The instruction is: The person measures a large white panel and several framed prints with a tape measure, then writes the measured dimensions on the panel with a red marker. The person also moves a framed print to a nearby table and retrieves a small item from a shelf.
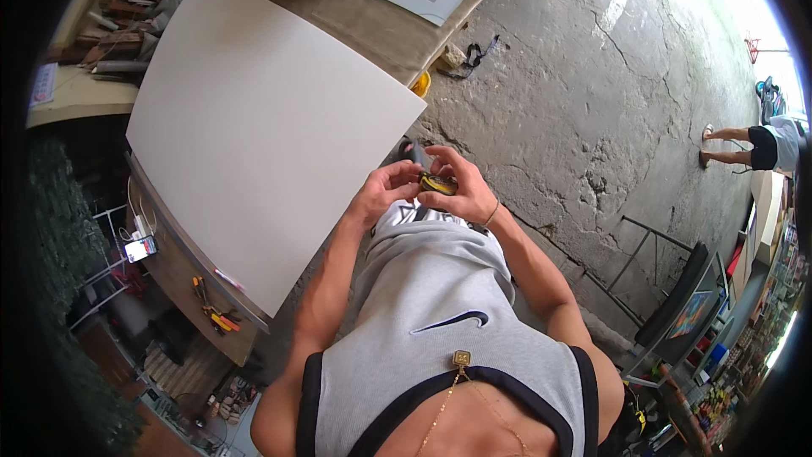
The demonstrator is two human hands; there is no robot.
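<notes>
Both hands meet in front of the person's waist, the left hand [385,190] and right hand [465,190] pinching 1 small yellow-and-black tape measure [438,184] between curled fingers. It hangs over the concrete floor [584,101], just beside the near corner of the white board [262,127] on the tabletop [372,25].

I am wearing a grey vest [440,288] edged in black; I am holding a yellow-and-black tape measure [438,184] beside an off-white board [254,127] lying on a brown table [372,21], above cracked grey floor [592,101].
</notes>
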